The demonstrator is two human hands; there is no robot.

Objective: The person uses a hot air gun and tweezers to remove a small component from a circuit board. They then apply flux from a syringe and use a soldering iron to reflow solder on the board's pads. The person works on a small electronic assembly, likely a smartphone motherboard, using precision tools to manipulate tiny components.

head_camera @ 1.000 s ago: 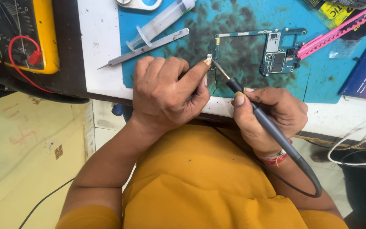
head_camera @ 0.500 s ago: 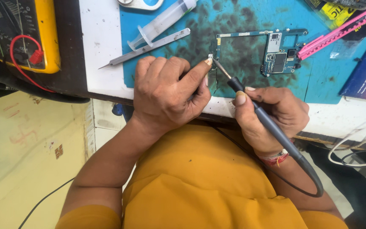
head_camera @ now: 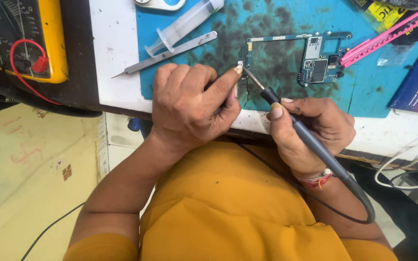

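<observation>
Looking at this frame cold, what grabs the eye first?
The two hands meeting at mid-frame: the right hand holds a grey soldering iron like a pen, its tip at a tiny part pinched by the left hand. Just beyond lies a bare blue circuit board on a stained teal mat. A yellow multimeter sits at the far left.

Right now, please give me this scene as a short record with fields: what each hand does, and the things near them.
left hand: left hand pinches a small part at the circuit board's left end
right hand: right hand holds soldering iron, tip at that part
work piece: circuit board
surface: blue mat, stained dark
nearby: tweezers, syringe, yellow meter
</observation>
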